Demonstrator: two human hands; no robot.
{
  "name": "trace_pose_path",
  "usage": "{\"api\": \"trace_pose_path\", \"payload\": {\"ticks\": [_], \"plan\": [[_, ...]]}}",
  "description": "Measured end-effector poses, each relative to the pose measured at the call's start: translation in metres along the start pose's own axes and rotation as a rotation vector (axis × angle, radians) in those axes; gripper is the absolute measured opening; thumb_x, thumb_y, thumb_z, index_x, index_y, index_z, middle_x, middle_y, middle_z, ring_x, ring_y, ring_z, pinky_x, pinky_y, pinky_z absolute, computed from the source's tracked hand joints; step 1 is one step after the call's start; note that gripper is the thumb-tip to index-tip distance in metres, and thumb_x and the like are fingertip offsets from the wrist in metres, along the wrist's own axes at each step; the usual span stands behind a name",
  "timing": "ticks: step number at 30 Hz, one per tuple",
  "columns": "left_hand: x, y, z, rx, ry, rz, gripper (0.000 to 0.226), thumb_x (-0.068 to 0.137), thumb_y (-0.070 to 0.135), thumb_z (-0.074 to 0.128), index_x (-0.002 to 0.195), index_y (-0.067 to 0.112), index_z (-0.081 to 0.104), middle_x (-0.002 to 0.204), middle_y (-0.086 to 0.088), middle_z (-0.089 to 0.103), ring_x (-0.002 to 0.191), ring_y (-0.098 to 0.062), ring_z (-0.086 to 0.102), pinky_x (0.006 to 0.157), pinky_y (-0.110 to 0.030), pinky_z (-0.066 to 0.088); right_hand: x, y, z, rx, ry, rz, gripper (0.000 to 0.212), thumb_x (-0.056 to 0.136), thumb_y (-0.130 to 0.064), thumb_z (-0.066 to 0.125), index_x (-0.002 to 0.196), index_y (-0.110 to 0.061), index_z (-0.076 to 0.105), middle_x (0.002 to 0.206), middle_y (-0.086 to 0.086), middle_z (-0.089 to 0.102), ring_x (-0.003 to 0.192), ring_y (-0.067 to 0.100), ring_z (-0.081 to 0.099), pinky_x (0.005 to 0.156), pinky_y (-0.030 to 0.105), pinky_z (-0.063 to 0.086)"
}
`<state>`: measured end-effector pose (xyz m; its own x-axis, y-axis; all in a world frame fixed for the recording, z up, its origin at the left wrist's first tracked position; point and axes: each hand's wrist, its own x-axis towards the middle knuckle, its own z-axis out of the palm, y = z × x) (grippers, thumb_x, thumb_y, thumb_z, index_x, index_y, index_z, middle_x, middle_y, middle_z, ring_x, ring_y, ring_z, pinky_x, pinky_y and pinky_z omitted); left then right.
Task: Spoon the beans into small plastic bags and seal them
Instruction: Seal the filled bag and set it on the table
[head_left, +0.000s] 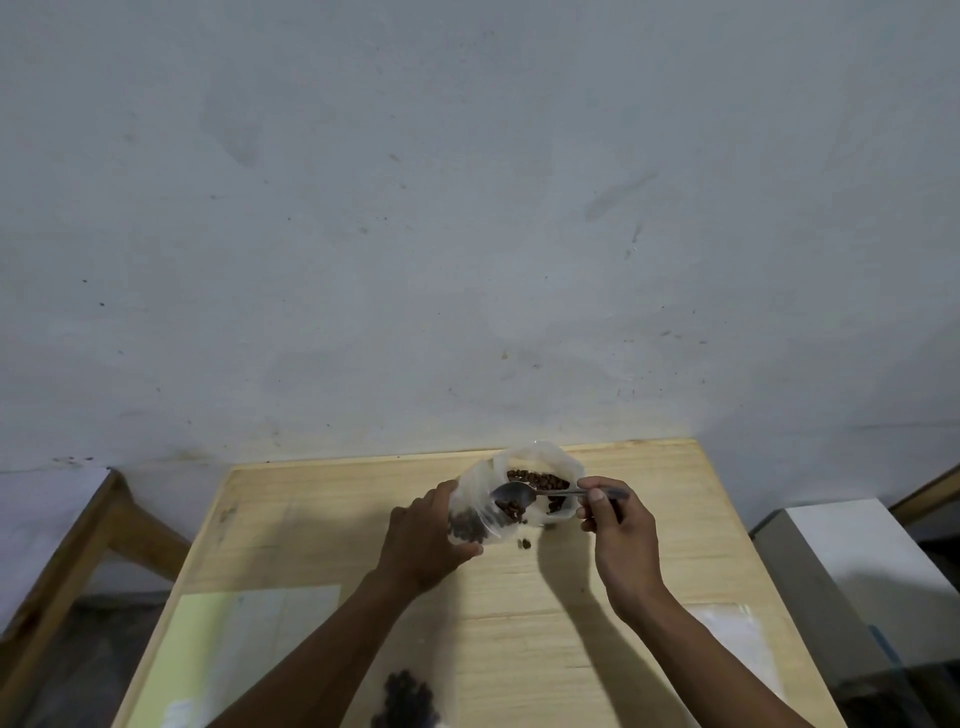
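Observation:
My left hand (423, 540) grips a small clear plastic bag (470, 512) with dark brown beans in its bottom, mouth turned to the right. My right hand (618, 535) pinches the handle of a metal spoon (514, 492); its bowl carries beans and sits at the small bag's mouth. Just behind the spoon, a larger open plastic bag (545, 460) lies on the wooden table (597, 597) and holds a heap of beans (537, 478). A couple of loose beans (524, 543) lie on the table below the spoon.
A filled bag of beans (408, 699) sits at the near edge between my forearms. A pale green sheet (234, 649) lies near left, and clear empty bags (737, 634) near right. A wooden frame (67, 540) stands left and a white box (857, 566) right. A wall rises behind.

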<state>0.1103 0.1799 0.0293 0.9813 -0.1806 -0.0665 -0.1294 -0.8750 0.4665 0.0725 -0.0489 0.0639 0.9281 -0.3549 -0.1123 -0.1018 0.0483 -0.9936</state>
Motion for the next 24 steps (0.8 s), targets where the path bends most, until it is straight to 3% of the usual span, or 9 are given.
{"api": "trace_pose_path", "payload": {"ticks": [11, 17, 20, 22, 24], "plan": [[-0.008, -0.004, -0.005, -0.067, 0.032, -0.006, 0.085, 0.064, 0.064, 0.069, 0.136, 0.027, 0.042, 0.120, 0.006, 0.065, 0.098, -0.011, 0.064, 0.085, -0.041, 0.057, 0.002, -0.007, 0.009, 0.057, 0.016, 0.009, 0.020, 0.100, -0.010, 0.049, 0.097, -0.013, 0.068, 0.087, 0.003, 0.065, 0.072, 0.012, 0.057, 0.072, 0.026, 0.050], [-0.016, -0.008, -0.007, -0.173, 0.084, -0.109, 0.093, 0.061, 0.067, 0.069, 0.139, 0.026, 0.040, 0.123, 0.007, 0.065, 0.099, -0.011, 0.066, 0.084, -0.038, 0.057, 0.005, 0.003, 0.001, 0.205, 0.142, 0.179, 0.019, 0.099, -0.006, 0.048, 0.091, -0.011, 0.065, 0.075, 0.007, 0.057, 0.066, 0.018, 0.050, 0.065, 0.028, 0.044], [-0.021, -0.009, -0.009, -0.245, 0.131, -0.184, 0.091, 0.066, 0.057, 0.080, 0.139, 0.019, 0.040, 0.123, 0.002, 0.065, 0.099, -0.014, 0.066, 0.086, -0.035, 0.056, 0.006, 0.024, -0.010, 0.138, 0.142, 0.256, 0.020, 0.098, -0.005, 0.048, 0.092, -0.010, 0.066, 0.076, 0.009, 0.058, 0.067, 0.019, 0.050, 0.065, 0.030, 0.044], [-0.022, -0.009, -0.009, -0.273, 0.168, -0.225, 0.090, 0.068, 0.051, 0.083, 0.139, 0.017, 0.040, 0.124, 0.000, 0.063, 0.104, -0.018, 0.064, 0.091, -0.041, 0.052, 0.004, 0.038, -0.018, 0.062, 0.093, 0.299, 0.019, 0.098, -0.004, 0.047, 0.095, -0.006, 0.066, 0.077, 0.012, 0.058, 0.068, 0.020, 0.051, 0.064, 0.031, 0.044], [-0.023, -0.008, -0.008, -0.304, 0.184, -0.240, 0.090, 0.068, 0.048, 0.084, 0.139, 0.016, 0.040, 0.124, 0.000, 0.062, 0.100, -0.015, 0.062, 0.090, -0.037, 0.051, 0.000, 0.049, -0.024, -0.022, 0.023, 0.319, 0.019, 0.099, -0.004, 0.047, 0.097, -0.003, 0.066, 0.077, 0.012, 0.059, 0.068, 0.021, 0.052, 0.064, 0.032, 0.044]]}}
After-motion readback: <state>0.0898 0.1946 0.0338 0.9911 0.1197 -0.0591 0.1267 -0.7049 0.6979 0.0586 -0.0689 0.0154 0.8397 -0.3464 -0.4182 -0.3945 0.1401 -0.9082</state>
